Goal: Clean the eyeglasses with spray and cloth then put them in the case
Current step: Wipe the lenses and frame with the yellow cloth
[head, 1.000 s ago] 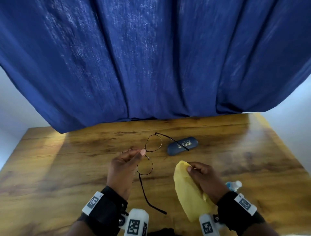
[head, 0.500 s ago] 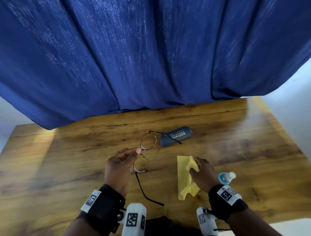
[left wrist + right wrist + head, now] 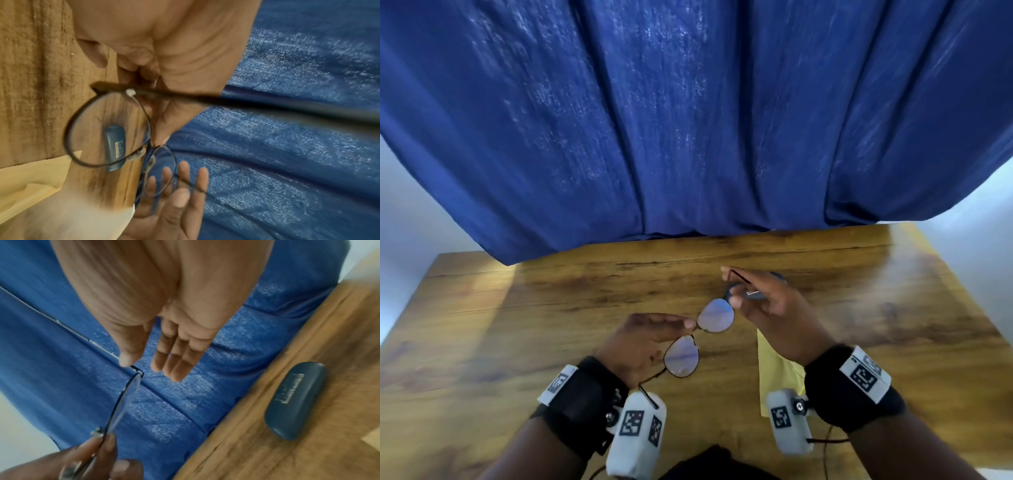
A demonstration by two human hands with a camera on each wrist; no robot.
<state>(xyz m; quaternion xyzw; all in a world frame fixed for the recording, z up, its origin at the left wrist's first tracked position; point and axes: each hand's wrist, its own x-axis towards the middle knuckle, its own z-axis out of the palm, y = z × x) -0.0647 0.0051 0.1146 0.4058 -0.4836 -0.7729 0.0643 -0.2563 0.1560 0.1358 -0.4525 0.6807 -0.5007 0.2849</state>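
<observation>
Thin dark-framed eyeglasses (image 3: 715, 316) are held above the wooden table (image 3: 534, 308). My left hand (image 3: 690, 323) pinches them at the bridge between thumb and fingertips (image 3: 158, 142). My right hand (image 3: 729, 286) is beside the far lens with its fingers (image 3: 170, 363) straight, and its thumb touches the far temple hinge (image 3: 136, 369). The yellow cloth (image 3: 777, 371) lies flat on the table under my right wrist. The dark blue case (image 3: 296, 400) lies closed on the table beyond my right hand, which mostly hides it in the head view. No spray bottle shows.
A blue curtain (image 3: 688, 137) hangs right behind the table's far edge. Bare wood spreads to the left and right of my hands. White walls show at both sides.
My right hand let go of the yellow cloth, now lying on the table, and rose forward to the glasses' far temple. My left hand kept its pinch and lifted the glasses slightly.
</observation>
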